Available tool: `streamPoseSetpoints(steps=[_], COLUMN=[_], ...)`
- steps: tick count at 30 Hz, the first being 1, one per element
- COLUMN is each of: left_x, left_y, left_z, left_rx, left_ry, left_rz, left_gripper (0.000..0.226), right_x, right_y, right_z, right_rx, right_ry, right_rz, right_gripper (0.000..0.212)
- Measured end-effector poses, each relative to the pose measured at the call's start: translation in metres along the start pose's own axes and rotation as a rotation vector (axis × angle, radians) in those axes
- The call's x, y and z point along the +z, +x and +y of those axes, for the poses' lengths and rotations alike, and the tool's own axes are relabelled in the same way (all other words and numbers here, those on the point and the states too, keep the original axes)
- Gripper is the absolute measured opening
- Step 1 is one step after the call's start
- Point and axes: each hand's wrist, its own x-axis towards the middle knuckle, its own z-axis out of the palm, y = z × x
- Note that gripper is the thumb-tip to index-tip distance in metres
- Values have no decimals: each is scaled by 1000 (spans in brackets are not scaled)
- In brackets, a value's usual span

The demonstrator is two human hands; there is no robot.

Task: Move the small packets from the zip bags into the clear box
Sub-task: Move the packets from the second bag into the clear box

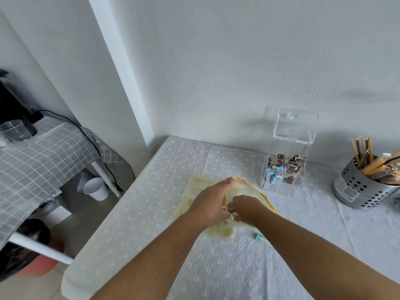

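Your left hand pinches the yellow zip bag rim; your right hand grips packets inside; the clear box stands at two o'clock.

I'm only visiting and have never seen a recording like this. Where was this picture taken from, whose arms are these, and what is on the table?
There is no machine: a person wears a camera on the head, looking down at their own arms. The left hand holds up the rim of a yellow-edged zip bag lying on the table. The right hand is closed at the bag's mouth, seemingly on a small packet, though I cannot see it clearly. Behind stands the clear box, lid raised, with packets already inside. At the right is a metal holder of sticks.
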Motion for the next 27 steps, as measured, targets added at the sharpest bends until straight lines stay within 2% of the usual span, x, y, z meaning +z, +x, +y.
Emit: streamPoseSetpoints(steps=[5, 14, 24, 27], left_x=[-1, -18, -36, -38], left_y=[1, 7, 12, 16], left_z=[-7, -11, 0, 0], left_rx=[-15, -59, -145, -169], left_ry=[7, 55, 100, 91], left_rz=[9, 8, -5, -11], left_gripper=[89, 87, 83, 82], right_x=[-7, -54, -107, -124], right_y=[2, -27, -65, -78], right_z=[-7, -7, 23, 45], right_rx=[-8, 6, 167, 225], right_ry=[-23, 252, 905, 1020], right_rz=[-2, 245, 367, 435], right_gripper=[24, 11, 12, 10])
